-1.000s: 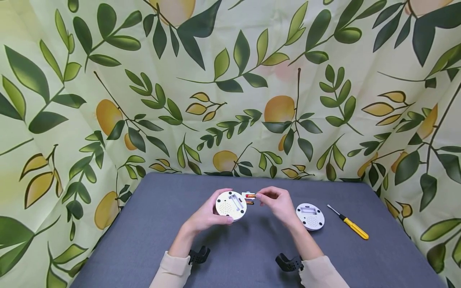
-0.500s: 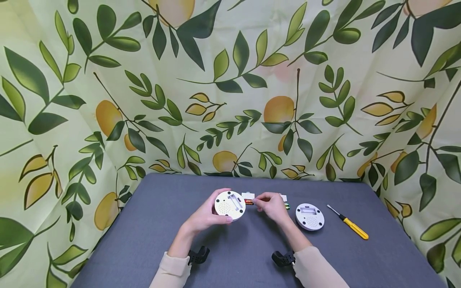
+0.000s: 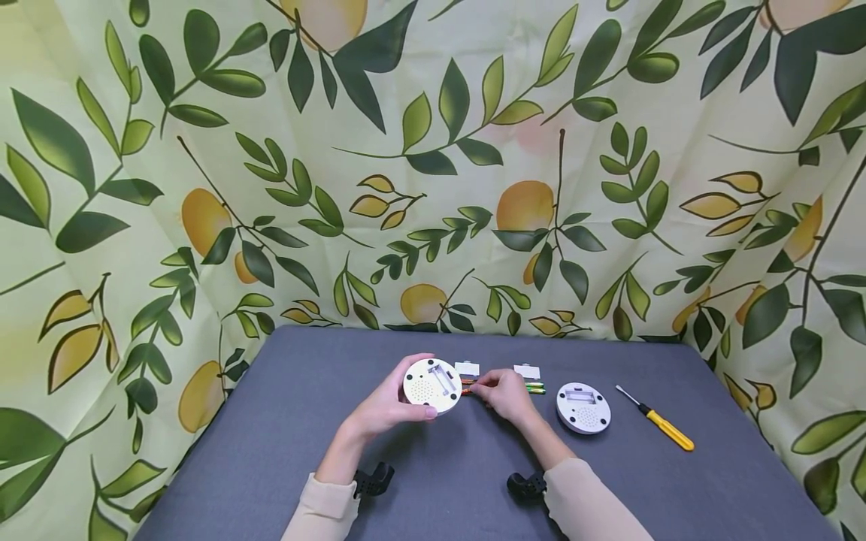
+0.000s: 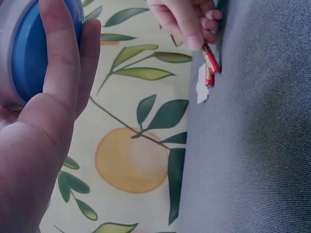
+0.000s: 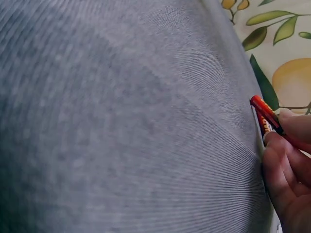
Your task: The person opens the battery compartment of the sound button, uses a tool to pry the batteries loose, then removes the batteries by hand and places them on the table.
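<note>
In the head view my left hand (image 3: 389, 398) holds up a round white device (image 3: 425, 388), its open battery compartment facing me. The left wrist view shows the device's blue side (image 4: 34, 53) behind the fingers. My right hand (image 3: 506, 394) is low over the table, thumb and fingers pinching a red battery (image 5: 265, 112). A second red battery (image 4: 209, 77) lies right beside it, near a white battery cover (image 3: 467, 368). Right of the hand, several green-and-gold batteries (image 3: 536, 388) lie below another white cover (image 3: 527, 371).
A second round white device (image 3: 583, 409) lies on the grey table (image 3: 271, 451) to the right, its battery compartment open. Beyond it is a screwdriver (image 3: 656, 419) with a yellow handle. A leaf-patterned cloth (image 3: 433, 188) hangs behind the table.
My right hand has brought the red battery from beside the held device down to the table, next to the other red battery. My left hand and its device have hardly moved.
</note>
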